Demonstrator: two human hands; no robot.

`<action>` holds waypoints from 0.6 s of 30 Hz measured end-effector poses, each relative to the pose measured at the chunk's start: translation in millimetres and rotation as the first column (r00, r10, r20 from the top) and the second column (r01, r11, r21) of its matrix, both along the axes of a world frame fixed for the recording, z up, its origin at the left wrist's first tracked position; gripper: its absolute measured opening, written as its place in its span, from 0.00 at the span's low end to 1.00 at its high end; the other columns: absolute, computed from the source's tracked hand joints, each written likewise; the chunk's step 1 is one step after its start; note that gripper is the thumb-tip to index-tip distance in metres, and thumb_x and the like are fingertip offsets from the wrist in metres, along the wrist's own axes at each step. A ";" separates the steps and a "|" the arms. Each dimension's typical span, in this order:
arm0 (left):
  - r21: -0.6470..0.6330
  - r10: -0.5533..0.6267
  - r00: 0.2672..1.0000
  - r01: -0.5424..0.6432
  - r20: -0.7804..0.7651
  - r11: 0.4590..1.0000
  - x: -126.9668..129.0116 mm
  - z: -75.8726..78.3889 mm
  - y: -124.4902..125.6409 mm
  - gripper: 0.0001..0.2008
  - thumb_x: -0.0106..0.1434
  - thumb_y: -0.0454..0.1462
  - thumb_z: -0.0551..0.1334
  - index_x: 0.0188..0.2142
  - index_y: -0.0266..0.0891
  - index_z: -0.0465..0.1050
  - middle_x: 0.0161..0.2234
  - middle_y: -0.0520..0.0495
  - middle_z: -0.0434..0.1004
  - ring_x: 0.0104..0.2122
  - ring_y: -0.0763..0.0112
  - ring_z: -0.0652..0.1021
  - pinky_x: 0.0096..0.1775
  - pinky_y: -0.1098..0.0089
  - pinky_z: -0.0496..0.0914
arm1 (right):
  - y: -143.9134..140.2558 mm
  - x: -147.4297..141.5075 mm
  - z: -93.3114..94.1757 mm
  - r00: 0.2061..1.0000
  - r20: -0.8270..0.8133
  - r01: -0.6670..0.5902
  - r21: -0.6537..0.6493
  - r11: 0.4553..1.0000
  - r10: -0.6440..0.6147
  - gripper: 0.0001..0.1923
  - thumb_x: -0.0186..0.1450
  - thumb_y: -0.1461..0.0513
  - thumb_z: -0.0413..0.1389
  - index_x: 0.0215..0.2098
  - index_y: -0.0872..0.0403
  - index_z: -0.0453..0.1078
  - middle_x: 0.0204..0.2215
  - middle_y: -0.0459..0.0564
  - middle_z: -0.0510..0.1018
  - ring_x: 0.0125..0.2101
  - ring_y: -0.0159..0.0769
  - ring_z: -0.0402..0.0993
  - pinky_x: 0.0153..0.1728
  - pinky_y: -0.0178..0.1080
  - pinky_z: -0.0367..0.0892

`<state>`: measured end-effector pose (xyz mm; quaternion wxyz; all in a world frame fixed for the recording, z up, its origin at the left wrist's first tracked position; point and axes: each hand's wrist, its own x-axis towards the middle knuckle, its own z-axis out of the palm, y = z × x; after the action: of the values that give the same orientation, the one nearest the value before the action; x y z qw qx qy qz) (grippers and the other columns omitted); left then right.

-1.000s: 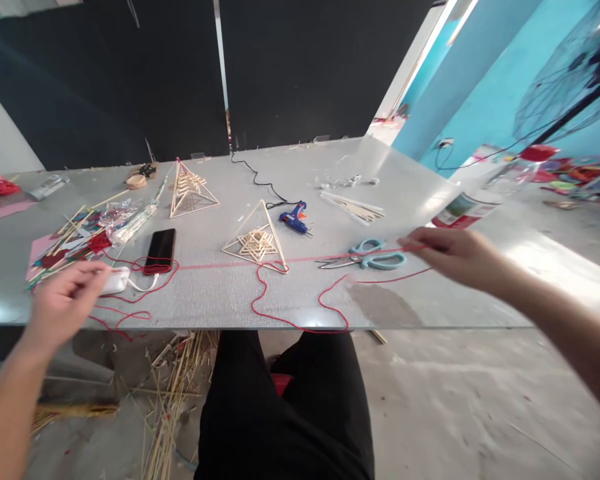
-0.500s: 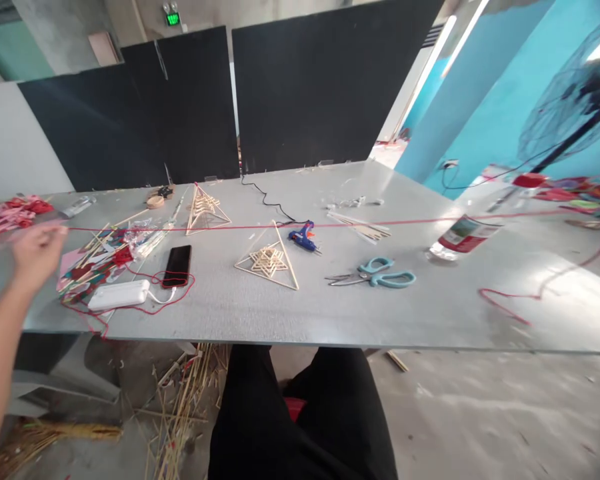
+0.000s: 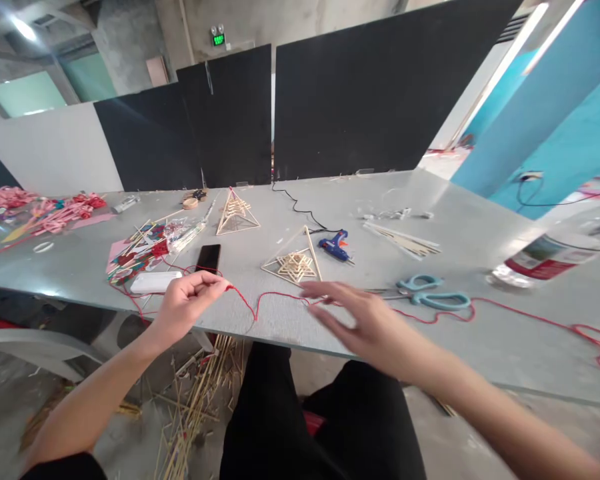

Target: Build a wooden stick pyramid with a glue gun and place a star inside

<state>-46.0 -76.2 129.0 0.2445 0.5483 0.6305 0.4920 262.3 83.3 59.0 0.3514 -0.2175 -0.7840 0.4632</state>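
My left hand [image 3: 193,303] is closed, pinching a red cord [image 3: 243,298] between thumb and fingertips above the table's front edge. From there the cord sags to the tabletop and runs right, beneath my right hand [image 3: 357,320]. That hand is open, slightly blurred, with its fingers apart over the cord. Just behind it lies a triangular frame of thin sticks [image 3: 296,265] with a star shape inside. Pale blue-handled scissors [image 3: 440,300] rest to the right of my right hand. Behind my left hand are a white power bank [image 3: 155,283] and a dark phone [image 3: 209,259].
A second stick pyramid [image 3: 237,217] stands farther back. Beside the frame is a blue glue gun [image 3: 336,247] with a black cable. Loose sticks [image 3: 403,241] and a large plastic bottle [image 3: 540,263] are at right. Pink paper pieces [image 3: 75,213] lie at far left.
My left hand has come in from the far left to the middle. My right hand has entered view. The cord, formerly stretched straight across, now hangs slack and lies on the table.
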 end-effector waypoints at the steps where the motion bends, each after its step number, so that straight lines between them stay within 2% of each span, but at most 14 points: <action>1: -0.001 -0.006 1.000 0.006 0.006 1.000 6.1 0.7 -2.7 0.16 0.65 0.48 0.66 0.34 0.35 0.80 0.18 0.57 0.56 0.20 0.79 0.54 0.21 0.75 0.48 | -19.1 -25.6 2.7 1.000 -0.001 -0.015 0.048 0.999 0.015 0.20 0.68 0.52 0.64 0.57 0.42 0.75 0.50 0.52 0.82 0.51 0.51 0.79 0.41 0.48 0.78; 4: 0.011 -0.020 1.000 0.020 -0.011 1.000 17.1 0.4 -10.0 0.16 0.67 0.47 0.65 0.35 0.35 0.81 0.19 0.56 0.57 0.20 0.79 0.55 0.21 0.75 0.48 | -58.3 -88.1 15.7 0.992 -0.047 -0.112 0.122 0.986 0.118 0.19 0.70 0.50 0.62 0.57 0.44 0.75 0.49 0.52 0.82 0.49 0.45 0.79 0.51 0.49 0.74; 5: 0.015 -0.026 0.999 0.026 -0.019 1.000 18.5 -0.5 -12.0 0.17 0.67 0.47 0.65 0.35 0.35 0.81 0.18 0.56 0.58 0.20 0.79 0.55 0.21 0.75 0.48 | -64.9 -101.9 20.2 0.987 -0.069 -0.140 0.108 0.984 0.148 0.17 0.71 0.50 0.60 0.54 0.46 0.76 0.46 0.51 0.83 0.47 0.43 0.79 0.51 0.47 0.73; 7: 0.013 -0.037 0.999 0.038 -0.028 0.999 18.4 -3.3 -15.6 0.17 0.68 0.48 0.65 0.35 0.35 0.81 0.18 0.56 0.58 0.20 0.79 0.55 0.21 0.75 0.48 | -71.5 -118.5 27.1 0.976 -0.109 -0.186 0.038 0.982 0.189 0.15 0.73 0.49 0.57 0.47 0.49 0.77 0.38 0.49 0.82 0.39 0.37 0.78 0.43 0.41 0.72; 9: 0.005 -0.036 0.999 0.036 -0.018 0.999 15.1 -6.7 -18.4 0.17 0.68 0.48 0.66 0.35 0.35 0.80 0.19 0.55 0.60 0.20 0.79 0.56 0.22 0.75 0.49 | -73.0 -123.3 30.4 0.968 -0.138 -0.216 -0.048 0.975 0.208 0.18 0.74 0.48 0.55 0.39 0.52 0.76 0.29 0.46 0.77 0.29 0.31 0.71 0.32 0.37 0.67; 11: -0.007 -0.032 0.999 0.031 -0.007 0.999 9.5 -10.0 -20.8 0.17 0.69 0.48 0.66 0.36 0.35 0.81 0.21 0.54 0.63 0.22 0.79 0.59 0.23 0.75 0.52 | -72.6 -121.0 30.1 0.964 -0.147 -0.239 -0.111 0.965 0.222 0.20 0.73 0.46 0.56 0.36 0.53 0.74 0.23 0.42 0.69 0.23 0.28 0.59 0.25 0.35 0.58; 13: -0.038 -0.041 0.999 0.041 0.001 0.998 2.9 -13.0 -22.8 0.17 0.69 0.48 0.65 0.39 0.35 0.82 0.21 0.54 0.62 0.22 0.78 0.59 0.23 0.75 0.52 | -71.8 -115.8 27.7 0.962 -0.140 -0.254 -0.151 0.955 0.234 0.22 0.72 0.44 0.56 0.35 0.53 0.74 0.21 0.40 0.63 0.22 0.27 0.52 0.22 0.34 0.51; 18: -0.104 -0.103 0.990 0.113 0.100 0.988 -10.0 -18.5 -27.6 0.21 0.72 0.50 0.63 0.51 0.36 0.80 0.19 0.60 0.48 0.18 0.80 0.52 0.20 0.75 0.46 | -69.9 -104.1 23.0 0.967 -0.071 -0.256 -0.206 0.945 0.246 0.24 0.73 0.44 0.55 0.37 0.54 0.76 0.22 0.41 0.60 0.21 0.26 0.47 0.20 0.34 0.46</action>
<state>-56.0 -103.8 110.4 0.3301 0.5434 0.6136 0.4682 158.2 13.4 82.0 0.2814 -0.1422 -0.7432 0.5901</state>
